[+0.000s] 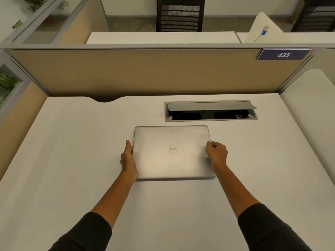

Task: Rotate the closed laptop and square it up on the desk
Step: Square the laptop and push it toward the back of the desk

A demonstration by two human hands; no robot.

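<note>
Closed laptop (173, 153) flat on the white desk (72, 160), one hand at each side edge.

Head view: the silver laptop lies lid down, its edges running roughly parallel to the desk edges, near the middle of the desk and just in front of the open cable box (211, 111); the round lid logo reads upside down from here. The left hand (128, 157) is pressed against the left edge, fingers extended; the fingertips are hidden under or behind the edge, so whether it grips cannot be told. The right hand (216, 153) is curled at the right edge, thumb on the lid; its fingers are tucked out of sight, clamp not confirmed. Box contents are dark and hard to make out. Dark sleeves are cut off by the lower frame. A blue sign (283, 54) on the partition (145, 73) reads 435.
</note>
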